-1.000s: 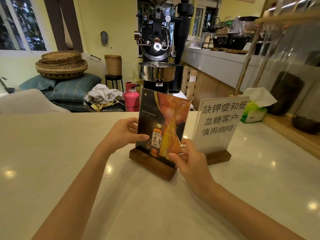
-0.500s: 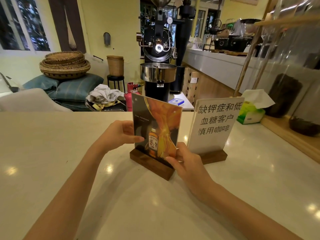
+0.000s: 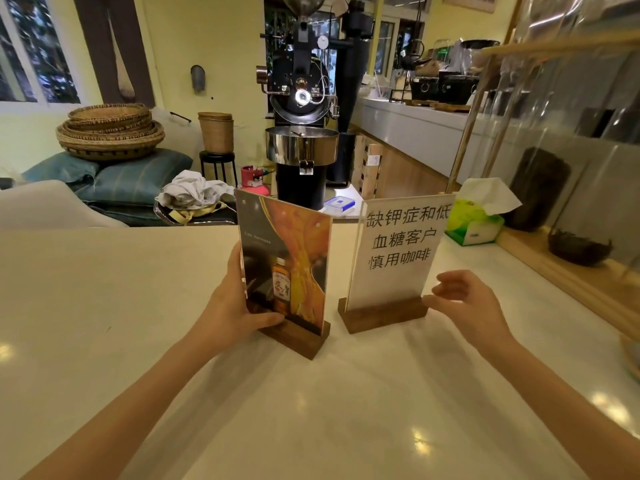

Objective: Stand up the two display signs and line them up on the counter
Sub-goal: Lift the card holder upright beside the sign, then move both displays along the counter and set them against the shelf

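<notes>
Two display signs stand upright on the pale counter point(image 3: 104, 306), each in a dark wooden base. The picture sign point(image 3: 287, 261) shows a bottle on an orange and dark background; my left hand point(image 3: 235, 306) grips its left edge, thumb on the front near the base. To its right stands the white sign point(image 3: 398, 251) with black Chinese characters. My right hand point(image 3: 467, 303) hovers just right of that sign's base, fingers spread, with nothing in it. A small gap separates the two bases.
A green tissue box point(image 3: 474, 220) sits behind the white sign at the right. A wooden ledge with a clear screen point(image 3: 571, 271) runs along the counter's right side. A black coffee roaster point(image 3: 301, 133) stands beyond the far edge.
My right hand let go of the picture sign and moved right, past the white sign. The picture sign shifted left and turned to face me more squarely, leaving a gap between the signs.
</notes>
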A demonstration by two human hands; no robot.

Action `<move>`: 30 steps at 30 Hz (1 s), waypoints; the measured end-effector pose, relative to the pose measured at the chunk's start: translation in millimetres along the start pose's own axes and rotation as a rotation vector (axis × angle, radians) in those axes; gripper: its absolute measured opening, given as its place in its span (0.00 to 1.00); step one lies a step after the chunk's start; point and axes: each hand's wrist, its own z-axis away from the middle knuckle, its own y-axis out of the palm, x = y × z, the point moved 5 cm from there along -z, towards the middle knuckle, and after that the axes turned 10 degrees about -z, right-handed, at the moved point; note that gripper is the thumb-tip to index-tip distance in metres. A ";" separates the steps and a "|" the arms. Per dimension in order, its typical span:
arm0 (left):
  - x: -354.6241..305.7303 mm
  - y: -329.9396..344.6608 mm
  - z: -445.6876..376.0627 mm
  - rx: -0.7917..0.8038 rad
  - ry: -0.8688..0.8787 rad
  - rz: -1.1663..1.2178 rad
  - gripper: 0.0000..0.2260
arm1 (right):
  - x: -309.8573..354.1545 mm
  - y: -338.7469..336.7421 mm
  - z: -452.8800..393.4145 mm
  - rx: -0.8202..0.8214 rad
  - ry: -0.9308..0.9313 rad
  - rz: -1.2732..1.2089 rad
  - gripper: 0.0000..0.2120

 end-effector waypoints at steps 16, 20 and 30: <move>-5.4 15.0 -7.1 -0.151 -0.005 -0.034 0.51 | -4.6 2.6 -45.4 0.448 0.047 -0.143 0.20; -17.0 26.9 -18.0 -0.146 0.035 -0.021 0.50 | -9.8 -13.1 -46.6 0.431 0.046 -0.125 0.20; -52.9 77.6 -55.3 -0.099 0.111 0.026 0.49 | -29.8 -69.4 -53.3 0.290 0.036 -0.051 0.19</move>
